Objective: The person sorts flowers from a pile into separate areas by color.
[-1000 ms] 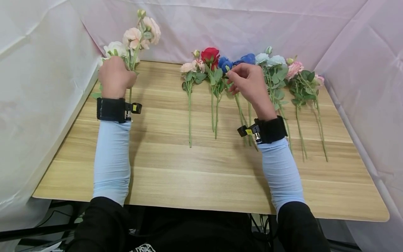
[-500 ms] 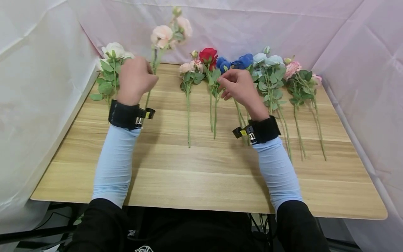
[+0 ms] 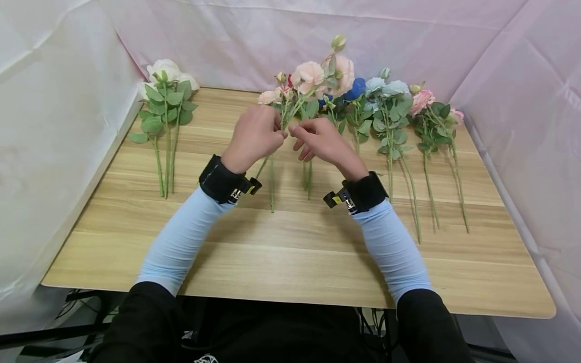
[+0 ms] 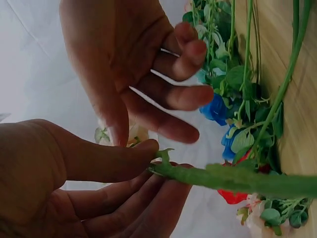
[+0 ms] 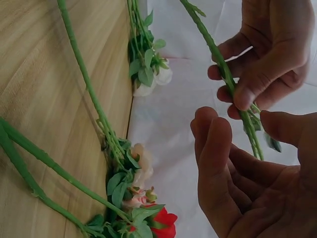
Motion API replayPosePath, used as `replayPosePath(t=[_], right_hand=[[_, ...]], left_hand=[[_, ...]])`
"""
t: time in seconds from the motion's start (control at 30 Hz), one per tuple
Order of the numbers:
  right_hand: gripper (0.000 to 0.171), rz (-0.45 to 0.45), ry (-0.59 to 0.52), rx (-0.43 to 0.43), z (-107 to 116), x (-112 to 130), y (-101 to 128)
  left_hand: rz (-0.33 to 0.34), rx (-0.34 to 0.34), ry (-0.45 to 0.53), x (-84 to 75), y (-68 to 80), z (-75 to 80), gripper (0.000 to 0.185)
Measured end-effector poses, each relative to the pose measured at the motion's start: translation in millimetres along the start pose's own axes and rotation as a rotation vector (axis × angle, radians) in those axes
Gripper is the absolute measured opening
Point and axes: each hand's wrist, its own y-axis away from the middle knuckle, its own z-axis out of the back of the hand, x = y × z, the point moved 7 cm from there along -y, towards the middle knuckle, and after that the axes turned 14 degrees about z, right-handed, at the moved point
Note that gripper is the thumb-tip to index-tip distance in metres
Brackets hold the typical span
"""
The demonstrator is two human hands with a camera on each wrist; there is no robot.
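Observation:
My left hand (image 3: 255,137) pinches the green stem (image 4: 233,179) of a pale pink artificial flower spray (image 3: 308,76) between thumb and fingers, held above the table. Two big blooms and a bud top it, leaning right. Close on its right is my right hand (image 3: 324,142), with loosely bent fingers and nothing in its grasp. In the right wrist view the stem passes just by the right hand's (image 5: 257,193) thumb and fingers; whether they touch it I cannot tell. Behind the hands lie a smaller pink flower (image 3: 270,97), partly hidden, and a mostly covered red rose (image 5: 162,222).
White flowers (image 3: 164,69) lie at the table's back left. Blue flowers (image 3: 356,89), light blue flowers (image 3: 396,88) and pink flowers (image 3: 422,101) line the back right, stems toward the front. Pale cloth (image 3: 190,35) encloses the wooden table (image 3: 281,267) at back and sides.
My left hand has carried the pale pink flower spray from beside the white flowers rightward to mid-table. The right hand has shifted left and slightly nearer to me, and the hands now almost meet.

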Motion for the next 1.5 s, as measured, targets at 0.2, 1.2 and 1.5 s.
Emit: replayPosePath(t=[0.2,1.2,1.5], right_hand=[[0.040,0.031,-0.004,-0.035,-1.3,3.7,-0.7],[0.027,0.053,0.017,-0.216,11.6,11.4,4.4],[0.025,0.006,0.031,-0.149,5.2,-0.2,0.4]], left_hand=[[-0.023,-0.029,0.038,-8.7,5.5,-1.0,0.031],[-0.028,0.183,0.138,-6.1,-3.5,-13.2,0.022],[0.037,0.167,0.073,18.4,-14.0,-2.2,0.029]])
